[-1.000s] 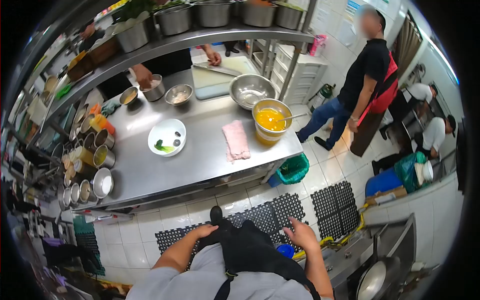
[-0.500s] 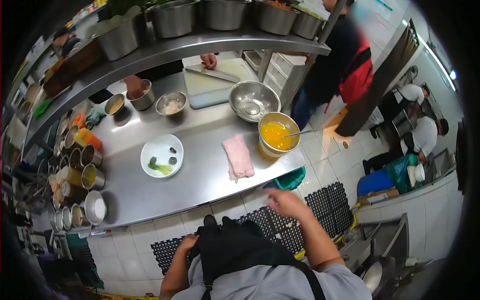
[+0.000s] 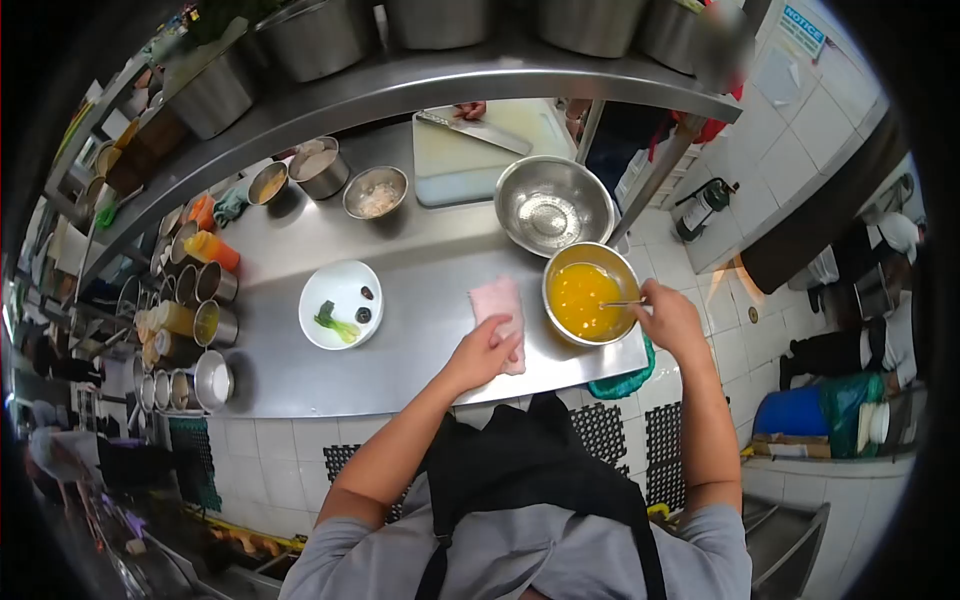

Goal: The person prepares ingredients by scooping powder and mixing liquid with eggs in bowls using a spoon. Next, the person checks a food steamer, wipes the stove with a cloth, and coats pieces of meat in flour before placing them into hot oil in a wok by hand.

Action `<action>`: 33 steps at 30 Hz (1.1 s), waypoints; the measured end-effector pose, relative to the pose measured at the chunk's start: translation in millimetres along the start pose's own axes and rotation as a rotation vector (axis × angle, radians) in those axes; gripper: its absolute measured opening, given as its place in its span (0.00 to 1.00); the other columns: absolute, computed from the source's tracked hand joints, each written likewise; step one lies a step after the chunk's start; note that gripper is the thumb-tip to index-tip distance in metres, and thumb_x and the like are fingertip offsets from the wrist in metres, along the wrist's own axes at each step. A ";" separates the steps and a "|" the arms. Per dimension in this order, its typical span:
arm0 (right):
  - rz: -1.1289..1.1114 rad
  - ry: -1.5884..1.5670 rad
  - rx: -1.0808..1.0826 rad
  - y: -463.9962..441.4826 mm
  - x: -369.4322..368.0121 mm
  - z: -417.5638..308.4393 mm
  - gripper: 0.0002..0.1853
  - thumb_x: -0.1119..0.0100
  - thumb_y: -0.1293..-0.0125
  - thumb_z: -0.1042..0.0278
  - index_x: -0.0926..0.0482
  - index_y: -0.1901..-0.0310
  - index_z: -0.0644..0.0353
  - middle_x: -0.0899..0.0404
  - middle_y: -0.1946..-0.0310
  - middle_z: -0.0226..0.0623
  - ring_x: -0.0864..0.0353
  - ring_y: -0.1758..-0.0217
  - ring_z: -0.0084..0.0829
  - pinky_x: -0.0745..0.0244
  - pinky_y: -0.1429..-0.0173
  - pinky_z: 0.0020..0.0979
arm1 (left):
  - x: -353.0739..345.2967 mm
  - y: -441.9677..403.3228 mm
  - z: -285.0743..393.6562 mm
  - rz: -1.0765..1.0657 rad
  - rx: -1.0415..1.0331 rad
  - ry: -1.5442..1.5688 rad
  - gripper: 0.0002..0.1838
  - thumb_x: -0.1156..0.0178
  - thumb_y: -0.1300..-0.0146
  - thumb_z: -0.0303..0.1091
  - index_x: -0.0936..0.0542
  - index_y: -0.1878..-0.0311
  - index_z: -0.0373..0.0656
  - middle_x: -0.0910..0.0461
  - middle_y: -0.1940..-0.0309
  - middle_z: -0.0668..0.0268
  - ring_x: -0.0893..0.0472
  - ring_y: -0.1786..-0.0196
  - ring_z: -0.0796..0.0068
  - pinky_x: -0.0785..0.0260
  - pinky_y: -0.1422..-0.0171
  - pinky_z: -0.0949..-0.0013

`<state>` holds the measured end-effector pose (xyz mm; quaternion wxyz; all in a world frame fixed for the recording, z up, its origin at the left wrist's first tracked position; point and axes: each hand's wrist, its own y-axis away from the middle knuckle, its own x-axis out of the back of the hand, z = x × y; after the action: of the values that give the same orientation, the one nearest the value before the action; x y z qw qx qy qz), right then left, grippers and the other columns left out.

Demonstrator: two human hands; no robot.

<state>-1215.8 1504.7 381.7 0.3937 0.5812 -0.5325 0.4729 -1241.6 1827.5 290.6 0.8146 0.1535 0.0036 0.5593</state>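
Note:
My right hand [image 3: 672, 317] pinches the handle of a long-handled metal utensil [image 3: 622, 303] at the right rim of a steel bowl [image 3: 556, 322]. Yellow liquid like beaten egg [image 3: 582, 290] fills that bowl and hides the utensil's head. On the steel counter just left of the bowl lies a folded pink cloth [image 3: 492, 298]. My left hand [image 3: 478, 357] is over its lower part, fingers apart; whether it presses on the cloth is unclear. Farther left stands a white bowl [image 3: 318, 288] with a green vegetable piece [image 3: 336, 323] and two small dark pieces inside.
A larger steel bowl [image 3: 520, 195] stands behind the egg bowl. Beyond are a cutting board [image 3: 450, 188] with a knife [image 3: 490, 134] and a co-worker's hand [image 3: 470, 110]. Sauce bottles [image 3: 213, 250] and metal containers line the left. An overhead shelf [image 3: 400, 92] crosses the counter's far side.
I have come nearer the counter. My right hand has gone from below the counter edge to the utensil's handle and closed on it. My left hand has risen from my side to the cloth.

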 end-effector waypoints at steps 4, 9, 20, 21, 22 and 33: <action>-0.175 0.063 0.164 -12.3 4.4 12.0 0.10 0.40 0.35 0.58 0.18 0.61 0.55 0.17 0.72 0.45 0.17 0.65 0.50 0.23 0.59 0.49 | -38.8 -40.5 30.4 0.148 0.043 0.001 0.30 0.45 0.27 0.45 0.37 0.30 0.38 0.17 0.75 0.62 0.18 0.72 0.77 0.28 0.63 0.70; -0.215 0.031 0.369 -19.7 16.6 27.1 0.08 0.41 0.36 0.61 0.15 0.65 0.54 0.17 0.74 0.43 0.16 0.67 0.48 0.23 0.61 0.49 | -66.2 -70.0 16.1 0.310 -0.041 -0.078 0.24 0.47 0.31 0.36 0.32 0.34 0.36 0.15 0.68 0.52 0.15 0.65 0.57 0.25 0.54 0.60; -0.099 -0.006 0.501 -24.1 2.6 45.8 0.08 0.40 0.38 0.62 0.16 0.66 0.55 0.20 0.81 0.44 0.18 0.76 0.48 0.23 0.68 0.48 | -76.9 -66.1 38.7 0.536 -0.037 -0.389 0.20 0.48 0.39 0.26 0.24 0.43 0.34 0.18 0.58 0.42 0.17 0.57 0.44 0.25 0.49 0.55; -0.101 0.003 0.488 -24.5 4.7 47.6 0.08 0.40 0.38 0.62 0.16 0.67 0.55 0.20 0.81 0.45 0.18 0.76 0.48 0.23 0.68 0.48 | -77.3 -67.3 34.5 0.546 -0.070 -0.393 0.20 0.48 0.39 0.27 0.24 0.44 0.32 0.18 0.60 0.39 0.18 0.57 0.40 0.26 0.49 0.51; -0.102 0.001 0.492 -26.5 6.7 47.2 0.08 0.40 0.38 0.62 0.16 0.67 0.55 0.20 0.81 0.45 0.18 0.76 0.48 0.23 0.68 0.48 | -77.4 -68.2 31.8 0.555 -0.104 -0.399 0.19 0.47 0.39 0.28 0.25 0.45 0.31 0.19 0.61 0.36 0.18 0.56 0.37 0.26 0.49 0.46; -0.176 0.028 0.506 -28.2 15.4 42.0 0.09 0.43 0.37 0.63 0.16 0.69 0.55 0.18 0.79 0.44 0.17 0.73 0.48 0.22 0.67 0.48 | -76.5 -65.2 43.0 0.551 -0.061 -0.429 0.18 0.47 0.39 0.27 0.23 0.46 0.32 0.18 0.58 0.40 0.18 0.53 0.41 0.26 0.47 0.53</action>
<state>-1182.6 1463.9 387.7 0.2825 0.6987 -0.3393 0.5630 -1203.2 1725.8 302.3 0.6196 0.2385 -0.2261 0.7129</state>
